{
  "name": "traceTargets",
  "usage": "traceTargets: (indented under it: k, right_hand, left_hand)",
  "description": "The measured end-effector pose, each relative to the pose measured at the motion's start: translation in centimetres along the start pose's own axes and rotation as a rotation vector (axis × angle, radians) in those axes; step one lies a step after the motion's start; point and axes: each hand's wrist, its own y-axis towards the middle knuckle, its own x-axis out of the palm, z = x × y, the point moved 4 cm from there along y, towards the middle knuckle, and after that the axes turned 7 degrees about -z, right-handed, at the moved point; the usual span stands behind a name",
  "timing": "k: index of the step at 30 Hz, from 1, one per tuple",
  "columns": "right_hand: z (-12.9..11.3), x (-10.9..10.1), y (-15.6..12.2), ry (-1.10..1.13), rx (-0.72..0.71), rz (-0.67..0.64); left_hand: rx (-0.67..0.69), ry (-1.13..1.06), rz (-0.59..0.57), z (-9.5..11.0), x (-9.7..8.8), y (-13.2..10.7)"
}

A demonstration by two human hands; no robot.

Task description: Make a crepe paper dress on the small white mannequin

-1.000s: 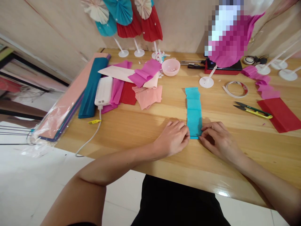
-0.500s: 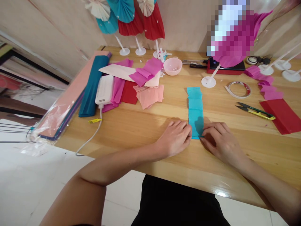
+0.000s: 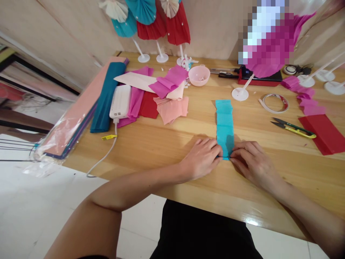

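A creased strip of blue crepe paper (image 3: 224,126) lies lengthwise on the wooden table, its near end narrowly folded. My left hand (image 3: 202,158) has its fingers closed on the left corner of that fold. At the opposite corner, my right hand (image 3: 250,158) pinches the same fold between thumb and fingers. To the right of the paper lie thread snips (image 3: 293,128) with a yellow and green handle, and a red folded paper piece (image 3: 322,133).
A roll of white tape (image 3: 275,103) and a white stand base (image 3: 239,94) are beyond the paper. Further left are a pink bowl (image 3: 198,77), peach paper (image 3: 172,109), a white power bank (image 3: 120,101) with its cable, and a dark teal paper roll (image 3: 107,97).
My left fingertips have moved slightly right, onto the near edge of the blue paper, and the fold there looks pinched tighter. My right hand has barely moved. The view has shifted slightly.
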Motion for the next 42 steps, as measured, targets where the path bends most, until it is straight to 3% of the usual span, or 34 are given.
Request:
traceTargets:
  k: [11, 21, 42]
  right_hand:
    - [-0.4, 0.1, 0.0, -0.025, -0.004, 0.005]
    - [-1.2, -0.4, -0.7, -0.244, -0.141, 0.039]
    - [-1.6, -0.3, -1.1, -0.275, -0.182, 0.033]
  left_hand:
    - [0.008, -0.013, 0.002, -0.2, 0.1, 0.0]
    - [0.012, -0.046, 0.031, -0.3, 0.1, 0.0]
    - [0.045, -0.061, 0.041, 0.0, 0.0, 0.0]
